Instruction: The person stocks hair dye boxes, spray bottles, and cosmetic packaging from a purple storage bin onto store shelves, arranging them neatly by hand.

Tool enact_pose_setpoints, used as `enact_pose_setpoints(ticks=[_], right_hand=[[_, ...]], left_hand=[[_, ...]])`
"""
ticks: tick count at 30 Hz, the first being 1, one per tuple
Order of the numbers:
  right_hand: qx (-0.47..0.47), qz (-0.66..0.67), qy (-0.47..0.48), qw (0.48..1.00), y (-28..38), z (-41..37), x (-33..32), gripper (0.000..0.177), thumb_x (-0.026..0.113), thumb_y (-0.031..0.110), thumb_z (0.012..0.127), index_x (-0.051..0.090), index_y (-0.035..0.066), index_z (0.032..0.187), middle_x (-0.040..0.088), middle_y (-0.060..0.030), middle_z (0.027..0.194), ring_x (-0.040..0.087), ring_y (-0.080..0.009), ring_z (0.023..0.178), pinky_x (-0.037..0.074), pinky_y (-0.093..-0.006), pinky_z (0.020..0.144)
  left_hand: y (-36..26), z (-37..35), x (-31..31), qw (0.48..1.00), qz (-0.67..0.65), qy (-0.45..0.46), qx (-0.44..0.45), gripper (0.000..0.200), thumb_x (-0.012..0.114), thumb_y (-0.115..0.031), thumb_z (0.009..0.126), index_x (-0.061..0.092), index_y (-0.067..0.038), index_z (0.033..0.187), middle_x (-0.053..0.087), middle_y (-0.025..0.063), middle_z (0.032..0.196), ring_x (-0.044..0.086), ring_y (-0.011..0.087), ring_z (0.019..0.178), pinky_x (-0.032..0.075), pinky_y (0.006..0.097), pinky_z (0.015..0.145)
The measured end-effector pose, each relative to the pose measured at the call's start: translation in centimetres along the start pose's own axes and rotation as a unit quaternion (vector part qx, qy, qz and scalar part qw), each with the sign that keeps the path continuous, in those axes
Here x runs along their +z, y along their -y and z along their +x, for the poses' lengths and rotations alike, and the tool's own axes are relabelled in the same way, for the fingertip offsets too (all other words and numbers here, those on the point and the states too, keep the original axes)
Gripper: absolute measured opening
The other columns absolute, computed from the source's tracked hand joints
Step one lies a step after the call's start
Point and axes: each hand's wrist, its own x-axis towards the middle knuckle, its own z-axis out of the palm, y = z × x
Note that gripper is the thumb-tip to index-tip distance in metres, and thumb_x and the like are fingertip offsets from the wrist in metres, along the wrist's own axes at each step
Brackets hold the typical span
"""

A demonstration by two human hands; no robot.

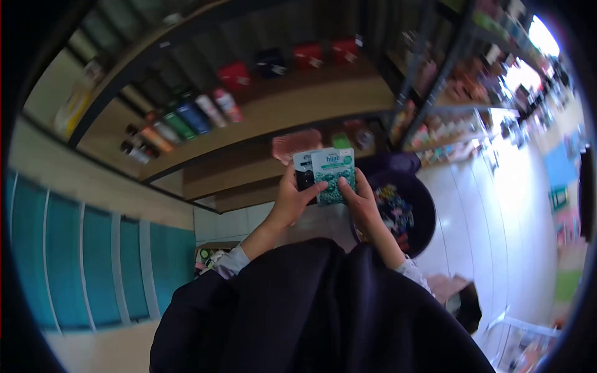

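In front of my body I hold two flat packets. The front one is a green and white sachet (pixel 334 163) with "hijab" printed near its top. Partly behind it, to the left, is a black and white packet (pixel 303 166). My left hand (pixel 290 198) is closed around the left side of the packets, its thumb reaching over the green sachet's lower edge. Closed on the right side, my right hand (pixel 363 202) presses its thumb on the sachet's face. The fingers behind the packets are hidden. A pink basket (pixel 295 145) lies just beyond them on a low shelf.
A dark round tub (pixel 428 214) with small colourful packets stands on the tiled floor (pixel 479 217) at right. Bottles (pixel 193 117) and red boxes (pixel 234 76) line the wooden shelf (pixel 298 102) ahead. Teal panels (pixel 93 267) are at left, a wire basket (pixel 525 345) at lower right.
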Motion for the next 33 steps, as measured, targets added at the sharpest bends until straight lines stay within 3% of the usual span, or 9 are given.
enact_pose_setpoints(ticks=[6,9,12,16,18,20,26,31,33], right_hand=[[-0.130,-0.138,0.174,0.966,3.2,4.5,9.4,0.031,0.058,0.014,0.087,0.050,0.001,0.114,0.057,-0.0043,0.096,0.052,-0.0083,0.084,0.044,-0.0228,0.074],[-0.024,-0.142,0.268,0.952,6.1,6.6,16.5,0.033,0.059,0.005,0.084,0.049,0.002,0.116,0.057,-0.0047,0.094,0.054,-0.0074,0.078,0.045,-0.0201,0.065],[-0.111,-0.199,0.373,0.899,7.0,8.3,24.3,0.035,0.059,0.000,0.082,0.049,0.003,0.116,0.057,-0.0025,0.088,0.054,-0.0064,0.074,0.045,-0.0190,0.059],[-0.136,-0.226,0.437,0.860,8.5,10.3,35.3,0.035,0.060,0.001,0.082,0.051,0.006,0.115,0.055,-0.0001,0.081,0.054,-0.0065,0.072,0.047,-0.0211,0.059],[-0.133,-0.238,0.432,0.859,10.6,10.6,40.9,0.032,0.060,0.003,0.083,0.052,0.007,0.114,0.055,0.0001,0.078,0.055,-0.0064,0.071,0.048,-0.0215,0.058],[-0.228,-0.212,0.437,0.844,10.5,12.5,45.7,0.030,0.059,0.004,0.083,0.053,0.006,0.113,0.057,-0.0005,0.079,0.055,-0.0063,0.071,0.048,-0.0212,0.058],[-0.334,-0.142,0.417,0.833,11.6,15.9,58.1,0.027,0.058,0.007,0.084,0.054,0.005,0.111,0.059,-0.0043,0.085,0.058,-0.0086,0.074,0.052,-0.0238,0.060],[-0.526,-0.164,0.295,0.781,13.9,19.5,67.5,0.024,0.059,0.015,0.084,0.058,0.011,0.108,0.062,-0.0038,0.090,0.061,-0.0131,0.083,0.051,-0.0268,0.063],[-0.528,-0.228,0.225,0.787,15.4,18.1,71.1,0.019,0.057,0.009,0.086,0.057,0.001,0.103,0.061,-0.0086,0.090,0.060,-0.0160,0.079,0.047,-0.0280,0.069]], left_hand=[[-6.6,-4.1,-8.4,0.986,0.052,-0.086,0.133,0.052,0.064,0.002,0.078,0.039,-0.003,0.124,0.053,0.0057,0.113,0.051,0.0137,0.106,0.041,0.0294,0.092],[-10.1,-5.7,-13.3,0.976,0.069,-0.117,0.171,0.054,0.064,0.001,0.079,0.038,-0.003,0.126,0.052,0.0058,0.116,0.049,0.0140,0.108,0.040,0.0296,0.093],[-14.0,-8.3,-18.7,0.967,0.070,-0.162,0.186,0.053,0.063,0.002,0.079,0.039,-0.004,0.126,0.052,0.0062,0.115,0.049,0.0146,0.109,0.040,0.0297,0.094],[-18.7,-11.1,-25.9,0.932,0.061,-0.260,0.245,0.044,0.061,-0.001,0.082,0.041,-0.001,0.121,0.053,0.0064,0.112,0.050,0.0143,0.106,0.038,0.0292,0.094],[-20.4,-12.7,-30.0,0.914,0.061,-0.299,0.267,0.039,0.059,-0.004,0.084,0.043,-0.002,0.120,0.055,0.0068,0.112,0.052,0.0142,0.103,0.039,0.0290,0.092],[-22.0,-14.3,-33.6,0.899,0.069,-0.334,0.273,0.037,0.058,-0.005,0.085,0.044,-0.001,0.119,0.056,0.0065,0.110,0.052,0.0146,0.101,0.040,0.0293,0.091],[-24.3,-17.6,-41.1,0.871,0.051,-0.417,0.255,0.036,0.056,-0.001,0.084,0.044,-0.001,0.117,0.056,0.0065,0.107,0.054,0.0133,0.098,0.043,0.0272,0.087],[-23.7,-19.8,-44.7,0.849,0.031,-0.456,0.264,0.035,0.055,0.002,0.084,0.044,-0.001,0.117,0.056,0.0067,0.108,0.053,0.0134,0.099,0.043,0.0270,0.087],[-22.8,-20.9,-46.0,0.841,0.030,-0.468,0.270,0.035,0.054,0.003,0.084,0.044,-0.001,0.117,0.055,0.0067,0.108,0.052,0.0132,0.100,0.041,0.0268,0.088]])
